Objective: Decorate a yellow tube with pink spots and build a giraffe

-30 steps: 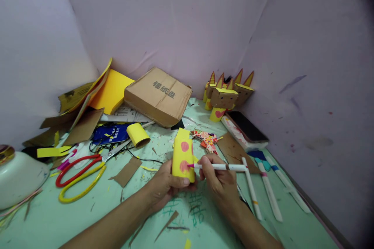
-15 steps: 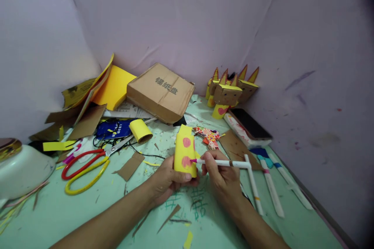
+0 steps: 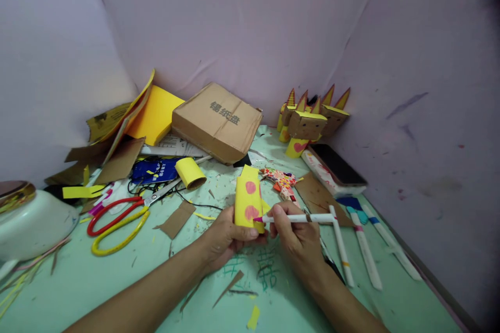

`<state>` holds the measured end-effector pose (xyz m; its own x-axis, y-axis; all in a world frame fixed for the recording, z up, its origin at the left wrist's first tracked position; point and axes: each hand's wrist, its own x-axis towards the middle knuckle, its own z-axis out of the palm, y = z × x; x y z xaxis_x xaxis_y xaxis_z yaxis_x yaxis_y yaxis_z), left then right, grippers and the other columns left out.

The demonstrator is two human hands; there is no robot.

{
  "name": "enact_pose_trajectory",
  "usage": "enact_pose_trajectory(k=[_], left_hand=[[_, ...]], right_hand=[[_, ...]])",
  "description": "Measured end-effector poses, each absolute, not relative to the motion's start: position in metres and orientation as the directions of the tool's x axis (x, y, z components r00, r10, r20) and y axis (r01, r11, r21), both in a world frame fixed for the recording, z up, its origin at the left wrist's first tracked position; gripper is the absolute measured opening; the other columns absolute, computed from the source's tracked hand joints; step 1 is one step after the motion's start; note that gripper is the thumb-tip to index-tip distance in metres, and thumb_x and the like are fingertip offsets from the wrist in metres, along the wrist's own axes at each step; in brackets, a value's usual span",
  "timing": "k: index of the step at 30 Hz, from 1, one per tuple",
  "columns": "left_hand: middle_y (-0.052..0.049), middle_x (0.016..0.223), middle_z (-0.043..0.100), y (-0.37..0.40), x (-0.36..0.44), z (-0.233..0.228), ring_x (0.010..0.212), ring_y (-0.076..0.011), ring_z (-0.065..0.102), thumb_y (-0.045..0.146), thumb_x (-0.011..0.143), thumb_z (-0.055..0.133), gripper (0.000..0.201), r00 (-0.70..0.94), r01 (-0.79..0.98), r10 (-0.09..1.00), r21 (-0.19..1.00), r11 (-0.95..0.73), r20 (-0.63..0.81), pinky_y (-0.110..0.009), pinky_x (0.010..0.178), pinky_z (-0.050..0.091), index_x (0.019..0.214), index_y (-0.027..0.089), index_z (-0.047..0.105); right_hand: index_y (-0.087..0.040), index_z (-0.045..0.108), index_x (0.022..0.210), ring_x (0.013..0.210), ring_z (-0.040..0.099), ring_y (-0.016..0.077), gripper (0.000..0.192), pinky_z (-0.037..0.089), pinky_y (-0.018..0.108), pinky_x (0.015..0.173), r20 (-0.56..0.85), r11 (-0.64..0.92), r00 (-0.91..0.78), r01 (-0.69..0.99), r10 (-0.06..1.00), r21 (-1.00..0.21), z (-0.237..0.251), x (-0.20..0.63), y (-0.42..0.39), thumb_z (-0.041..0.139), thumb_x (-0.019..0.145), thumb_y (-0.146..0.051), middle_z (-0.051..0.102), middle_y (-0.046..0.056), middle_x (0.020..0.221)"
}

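My left hand (image 3: 230, 237) is closed around the lower end of a yellow paper tube (image 3: 242, 195), thumb across its front. Two pink spots show on the tube's face, one above the other, and a yellow tab sticks up at its top. Between the fingers of my right hand (image 3: 295, 231) is a white marker (image 3: 300, 218), lying almost level. Its magenta tip is at the lower spot's bottom right edge, seemingly touching the paper. Just behind the tube lies a patterned paper scrap (image 3: 280, 181).
Red-and-yellow scissors (image 3: 117, 223) and a short yellow tube (image 3: 190, 173) lie left. A cardboard box (image 3: 216, 122) stands at the back. Cardboard figures (image 3: 307, 125), a phone (image 3: 338, 164) and several markers (image 3: 365, 250) are on the right. Paper scraps litter the green table (image 3: 156, 291).
The marker tip has moved slightly down along the lower spot, to its bottom right edge. Both hands keep their hold. The whole view has shifted a little.
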<state>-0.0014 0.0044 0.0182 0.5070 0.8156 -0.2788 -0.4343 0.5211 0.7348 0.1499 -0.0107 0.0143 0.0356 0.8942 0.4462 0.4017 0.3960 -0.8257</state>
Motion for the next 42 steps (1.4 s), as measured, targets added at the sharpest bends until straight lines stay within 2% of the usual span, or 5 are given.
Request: enact_pose_trajectory(k=[6,12,18,36,42], left_hand=[[-0.008,0.086,0.068,0.0043,-0.0007,0.0160,0.082,-0.0205,0.063,0.012,0.048,0.081,0.049,0.489,-0.428,0.830,0.756,0.496,-0.268,-0.030,0.074,0.050,0.094,0.011,0.063],[-0.010,0.095,0.068,0.0042,-0.0010,0.0162,0.089,-0.0232,0.063,0.012,0.047,0.082,0.054,0.491,-0.438,0.828,0.744,0.505,-0.272,-0.034,0.078,0.050,0.098,0.011,0.062],[-0.012,0.098,0.068,0.0048,-0.0023,0.0132,0.092,-0.0249,0.063,0.013,0.048,0.082,0.057,0.508,-0.424,0.819,0.750,0.508,-0.267,-0.035,0.079,0.050,0.101,0.011,0.062],[-0.012,0.096,0.069,0.0052,-0.0020,0.0146,0.098,-0.0282,0.062,0.014,0.048,0.081,0.055,0.514,-0.420,0.815,0.749,0.512,-0.269,-0.036,0.082,0.050,0.100,0.011,0.062],[-0.012,0.098,0.068,0.0045,-0.0014,0.0137,0.090,-0.0241,0.063,0.013,0.048,0.081,0.058,0.491,-0.414,0.824,0.756,0.506,-0.283,-0.035,0.078,0.051,0.102,0.011,0.061]], right_hand=[[-0.019,0.056,0.067,0.046,0.051,0.0114,0.031,0.039,0.022,0.045,0.446,0.409,0.004,0.391,0.895,-0.824,0.0125,0.1478,-0.0115,0.044,0.091,-0.035,0.054,-0.002,0.052],[-0.019,0.057,0.064,0.043,0.050,0.0109,0.034,0.038,0.022,0.043,0.459,0.398,0.045,0.428,0.887,-0.812,0.0136,0.1513,-0.0085,0.044,0.091,-0.035,0.052,-0.003,0.047],[-0.019,0.059,0.069,0.046,0.051,0.0116,0.031,0.040,0.023,0.044,0.437,0.386,0.072,0.355,0.897,-0.851,0.0101,0.1515,-0.0076,0.046,0.091,-0.036,0.053,-0.002,0.051],[-0.019,0.058,0.068,0.048,0.051,0.0117,0.033,0.039,0.023,0.047,0.413,0.370,0.064,0.335,0.909,-0.866,0.0097,0.1500,-0.0067,0.045,0.092,-0.038,0.053,-0.002,0.052],[-0.019,0.058,0.065,0.045,0.050,0.0106,0.034,0.038,0.022,0.045,0.441,0.395,0.044,0.372,0.896,-0.840,0.0123,0.1510,-0.0081,0.044,0.092,-0.036,0.052,-0.003,0.049]])
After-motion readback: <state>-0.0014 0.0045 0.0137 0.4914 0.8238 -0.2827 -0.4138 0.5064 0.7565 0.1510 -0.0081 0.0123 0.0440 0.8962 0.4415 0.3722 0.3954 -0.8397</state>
